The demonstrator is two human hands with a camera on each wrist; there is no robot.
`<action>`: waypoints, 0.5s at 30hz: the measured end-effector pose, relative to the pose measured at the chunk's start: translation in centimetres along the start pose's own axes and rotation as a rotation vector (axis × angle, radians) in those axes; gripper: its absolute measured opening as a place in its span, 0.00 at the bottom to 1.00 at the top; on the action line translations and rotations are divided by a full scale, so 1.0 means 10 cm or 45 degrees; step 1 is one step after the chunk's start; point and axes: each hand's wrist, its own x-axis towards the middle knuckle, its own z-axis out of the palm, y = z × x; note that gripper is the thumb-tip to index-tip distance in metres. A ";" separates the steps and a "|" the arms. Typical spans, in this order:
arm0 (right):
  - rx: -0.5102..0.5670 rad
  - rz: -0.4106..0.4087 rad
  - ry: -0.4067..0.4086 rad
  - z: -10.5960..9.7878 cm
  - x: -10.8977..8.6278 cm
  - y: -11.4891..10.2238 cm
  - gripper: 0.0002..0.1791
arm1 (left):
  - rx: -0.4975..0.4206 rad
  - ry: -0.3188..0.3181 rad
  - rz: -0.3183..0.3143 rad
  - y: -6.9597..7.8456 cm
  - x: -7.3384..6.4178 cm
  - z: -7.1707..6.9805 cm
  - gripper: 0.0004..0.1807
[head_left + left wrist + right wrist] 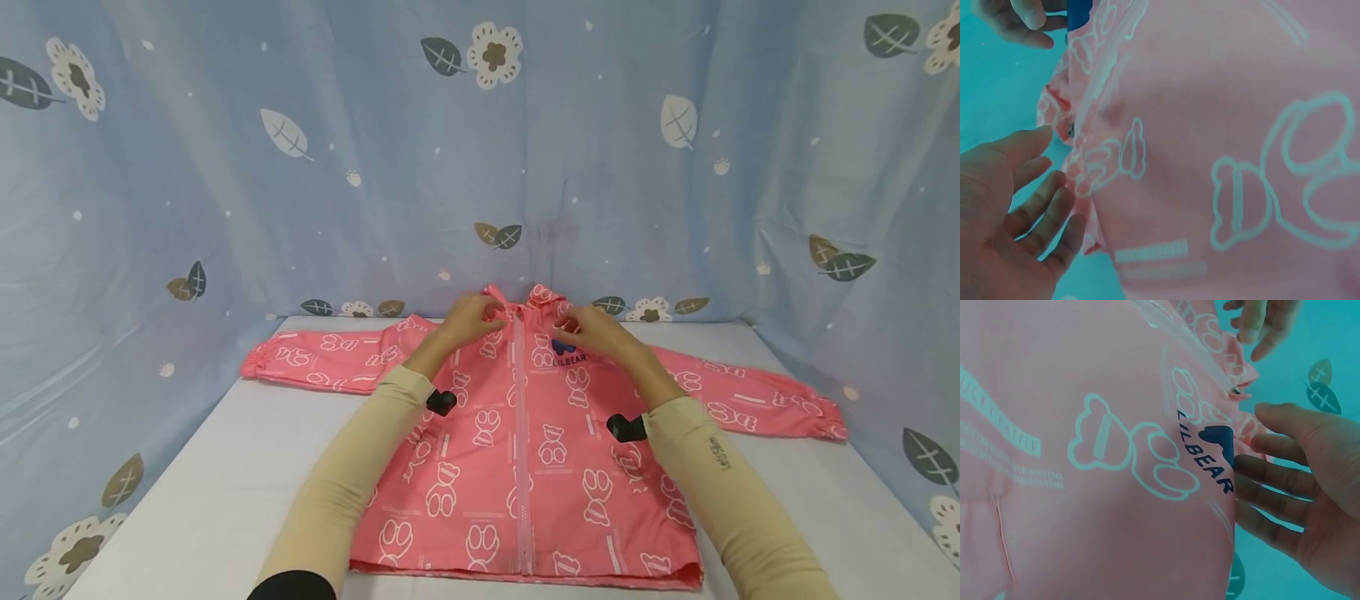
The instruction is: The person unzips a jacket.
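Note:
A pink zip-up jacket with white bear outlines lies front side up, its sleeves spread to both sides. Its zipper runs closed down the middle, and the collar stands crumpled at the far end. Left of the collar is my left hand, its fingers loosely bent and spread beside the fabric. On the other side, my right hand hovers by the dark LILBEAR print. The right wrist view shows its fingers extended along the jacket's edge, gripping nothing.
The jacket rests on a white table. A blue curtain with leaves and flowers hangs close behind and along both sides. One sleeve reaches toward the table's left edge, the other toward its right edge.

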 end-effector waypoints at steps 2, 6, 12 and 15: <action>0.000 -0.015 -0.002 0.02 0.02 0.00 0.19 | -0.010 -0.004 -0.009 0.02 0.03 0.03 0.18; 0.005 -0.010 -0.003 0.05 0.07 0.01 0.18 | -0.025 0.003 -0.029 0.04 0.08 0.07 0.17; 0.027 -0.005 0.050 0.10 0.13 0.01 0.17 | -0.036 0.018 -0.120 0.05 0.15 0.10 0.15; 0.006 -0.022 0.087 0.14 0.17 0.01 0.15 | -0.066 0.033 -0.161 0.05 0.16 0.13 0.14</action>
